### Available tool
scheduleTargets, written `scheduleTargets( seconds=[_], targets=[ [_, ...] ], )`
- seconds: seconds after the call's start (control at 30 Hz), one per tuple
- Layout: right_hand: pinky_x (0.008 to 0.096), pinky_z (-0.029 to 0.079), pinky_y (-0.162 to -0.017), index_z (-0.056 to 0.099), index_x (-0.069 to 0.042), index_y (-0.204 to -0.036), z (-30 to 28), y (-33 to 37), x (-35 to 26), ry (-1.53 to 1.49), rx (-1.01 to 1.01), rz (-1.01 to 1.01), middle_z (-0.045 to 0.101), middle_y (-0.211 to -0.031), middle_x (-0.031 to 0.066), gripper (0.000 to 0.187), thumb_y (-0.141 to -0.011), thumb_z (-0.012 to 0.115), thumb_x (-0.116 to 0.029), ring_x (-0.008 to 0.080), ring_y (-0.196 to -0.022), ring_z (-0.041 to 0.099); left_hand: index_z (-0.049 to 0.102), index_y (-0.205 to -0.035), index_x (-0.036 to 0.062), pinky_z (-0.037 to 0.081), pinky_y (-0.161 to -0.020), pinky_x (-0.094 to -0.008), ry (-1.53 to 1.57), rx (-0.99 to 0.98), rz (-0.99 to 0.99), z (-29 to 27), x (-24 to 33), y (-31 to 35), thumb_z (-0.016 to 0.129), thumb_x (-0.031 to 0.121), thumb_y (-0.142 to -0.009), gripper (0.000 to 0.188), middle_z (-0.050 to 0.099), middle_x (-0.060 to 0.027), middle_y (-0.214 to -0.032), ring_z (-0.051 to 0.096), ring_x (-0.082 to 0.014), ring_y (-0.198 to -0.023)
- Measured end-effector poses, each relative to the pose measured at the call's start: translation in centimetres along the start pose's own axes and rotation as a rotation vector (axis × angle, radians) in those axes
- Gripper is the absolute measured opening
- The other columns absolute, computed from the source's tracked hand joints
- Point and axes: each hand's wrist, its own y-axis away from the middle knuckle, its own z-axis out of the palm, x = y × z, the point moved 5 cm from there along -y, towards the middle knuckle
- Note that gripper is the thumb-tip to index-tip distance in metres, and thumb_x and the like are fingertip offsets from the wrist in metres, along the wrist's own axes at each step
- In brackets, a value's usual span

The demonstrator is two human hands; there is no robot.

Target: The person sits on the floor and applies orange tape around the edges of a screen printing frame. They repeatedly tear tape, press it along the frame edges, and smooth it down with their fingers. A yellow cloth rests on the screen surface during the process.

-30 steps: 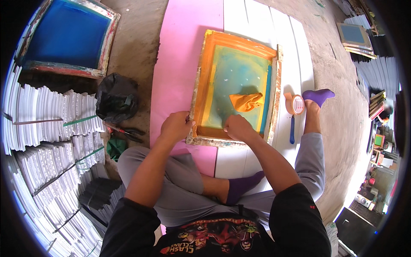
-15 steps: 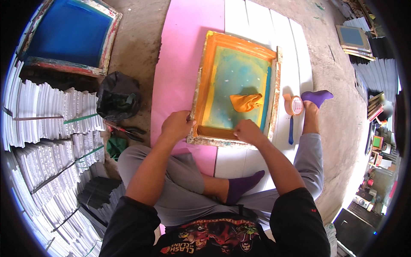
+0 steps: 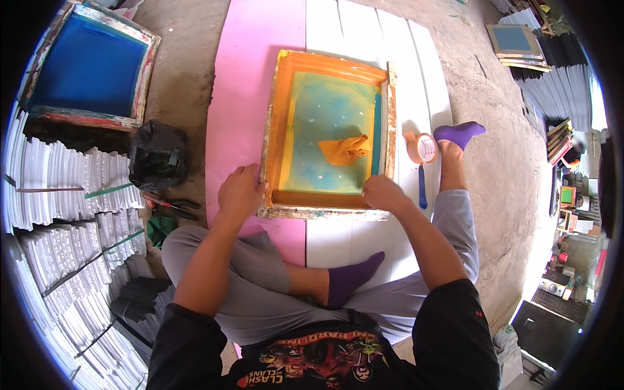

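A wooden silk-screen frame (image 3: 392, 97) lies in front of me, its inner sides orange-brown and its greenish-blue mesh (image 3: 312, 123) bordered in yellow. My left hand (image 3: 239, 194) grips the frame's left side near the near corner, with the fingertips partly hidden. My right hand (image 3: 383, 194) is closed at the near right inner corner, knuckles up. Whatever its fingers pinch, if anything, is hidden. A crumpled orange cloth (image 3: 344, 150) rests on the mesh, just beyond the right hand and apart from it.
The frame lies on a pink and white board surface (image 3: 237, 97). Right of it are a tape roll (image 3: 426, 148) and a blue-handled tool (image 3: 422, 186). At left stand a blue screen (image 3: 91, 65), a black bag (image 3: 158, 156), red-handled pliers (image 3: 170, 205) and bundled stacks of white sheets (image 3: 71, 169).
My right hand has slid rightward along the frame's near inner edge into the corner. My left hand keeps its hold, and the cloth stays put. The whole view has shifted.
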Motion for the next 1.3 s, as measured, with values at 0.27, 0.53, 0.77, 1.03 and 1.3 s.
scheduleTargets(
  seconds=[0.27, 0.53, 0.77, 1.03, 1.3],
  targets=[
    [0.0449, 0.057, -0.092, 0.076, -0.012, -0.113, -0.5, 4.5, 0.7, -0.064, -0.022, -0.104, 0.075, -0.118, 0.0095, 0.033, -0.084, 0.072, -0.028, 0.032, -0.108, 0.072, 0.07, -0.121, 0.0061, 0.046, -0.101, -0.0492, -0.075, -0.028, 0.731, 3.4, 6.5, 3.6, 0.086, 0.036, -0.076, 0.057, 0.07, -0.012, -0.108, 0.063, -0.032, -0.108],
    [0.0492, 0.057, -0.088, 0.071, -0.006, -0.116, 3.6, 6.8, -0.3, 0.051, 0.088, -0.035, 0.068, -0.121, 0.0118, 0.043, -0.085, 0.083, -0.033, 0.032, -0.108, 0.072, 0.069, -0.108, 0.0057, 0.048, -0.097, -0.0431, -0.356, -0.084, 0.752, 7.4, 5.2, 4.6, 0.076, 0.024, -0.079, 0.035, 0.065, -0.0108, -0.104, 0.062, -0.0289, -0.105],
    [0.0493, 0.057, -0.082, 0.072, -0.006, -0.113, 3.1, 6.7, -1.5, 0.192, 0.051, -0.016, 0.068, -0.117, 0.0116, 0.038, -0.087, 0.082, -0.033, 0.0318, -0.099, 0.074, 0.069, -0.089, 0.0051, 0.05, -0.096, -0.0434, -0.319, -0.02, 0.759, 6.6, 5.5, 4.6, 0.066, 0.015, -0.083, 0.012, 0.064, -0.0109, -0.092, 0.063, -0.0288, -0.094],
    [0.0488, 0.058, -0.08, 0.076, -0.007, -0.097, 3.1, 5.3, -2.2, 0.207, 0.064, -0.069, 0.072, -0.103, 0.0121, 0.019, -0.08, 0.076, -0.015, 0.0321, -0.097, 0.075, 0.071, -0.083, 0.0057, 0.029, -0.127, -0.0558, -0.449, 0.017, 0.724, 6.9, 5.5, 4.6, 0.065, 0.011, -0.082, 0.008, 0.062, -0.011, -0.078, 0.067, -0.0286, -0.079],
    [0.0491, 0.052, -0.091, 0.072, -0.006, -0.101, 3.8, 1.4, -12.8, 0.082, 0.148, -0.278, 0.072, -0.107, 0.0126, 0.03, -0.072, 0.074, -0.011, 0.0332, -0.113, 0.064, 0.072, -0.08, 0.0063, 0.025, -0.127, -0.0599, -0.519, -0.006, 0.755, 7.4, 5.6, 4.6, 0.065, 0.011, -0.083, 0.009, 0.064, -0.0101, -0.079, 0.069, -0.027, -0.078]
  ],
)
